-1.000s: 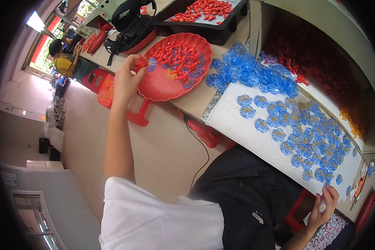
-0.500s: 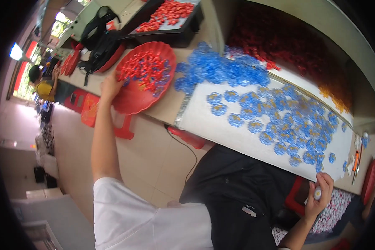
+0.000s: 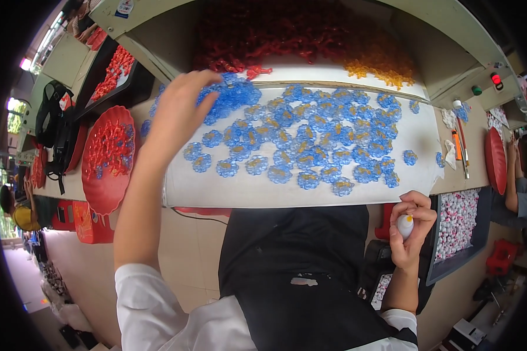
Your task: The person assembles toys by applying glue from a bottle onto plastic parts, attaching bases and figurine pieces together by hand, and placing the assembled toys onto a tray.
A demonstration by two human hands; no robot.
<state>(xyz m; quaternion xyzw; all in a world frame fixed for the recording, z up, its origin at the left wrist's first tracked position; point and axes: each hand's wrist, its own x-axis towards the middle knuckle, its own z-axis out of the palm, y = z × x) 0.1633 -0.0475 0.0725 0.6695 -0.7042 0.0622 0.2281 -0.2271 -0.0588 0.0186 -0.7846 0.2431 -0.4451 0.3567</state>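
Observation:
My left hand [image 3: 181,111] is over the left end of the white board [image 3: 216,193], beside a heap of clear blue flower-shaped pieces [image 3: 234,99]. Its thumb stands apart from the fingers, and I see nothing held between them. Spread over the board are many more blue flower pieces [image 3: 307,159], most with an amber bit in the centre. Near the board's front right corner, my right hand [image 3: 414,225] is wrapped round a small white bottle [image 3: 404,226] with a yellow tip. That bottle is partly covered by my fingers.
Left stands a scalloped red dish [image 3: 102,196] of red and purple pieces, with a black tray [image 3: 123,88] behind. Under a shelf lie red pieces [image 3: 263,35] and amber pieces [image 3: 380,64]. Orange-handled tools [image 3: 457,146] lie right, above a bin of pink-white pieces [image 3: 458,219].
My left hand has left the red dish and come right to the blue heap. The view has turned toward the board. My right hand still grips the white bottle.

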